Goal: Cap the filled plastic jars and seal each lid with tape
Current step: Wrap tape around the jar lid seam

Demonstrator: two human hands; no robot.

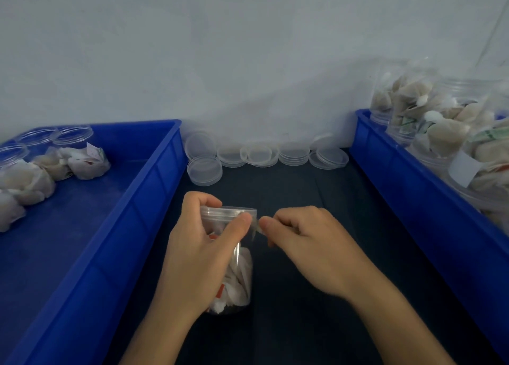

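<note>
Hands meet over a dark desk in the head view, between two blue trays. The left hand is wrapped round a clear plastic jar that stands on the desk, its thumb pressed against the edge of the lid already on top. The jar holds white paper-wrapped packets with bits of red print. The right hand sits just beside the lid, fingers curled, pinching a short strip of clear tape that runs to the jar's rim; the strip is thin and see-through, so where it ends is hard to make out.

Behind the hands, a row of loose clear lids lies against the wall, some stacked, one leaning. The left tray holds a few jars and loose white packets, partly cut off at the frame's edge. The right tray is crowded with filled jars, blurred and cropped by the right border, so their count is unclear. The left hand hides much of the held jar's near side.
</note>
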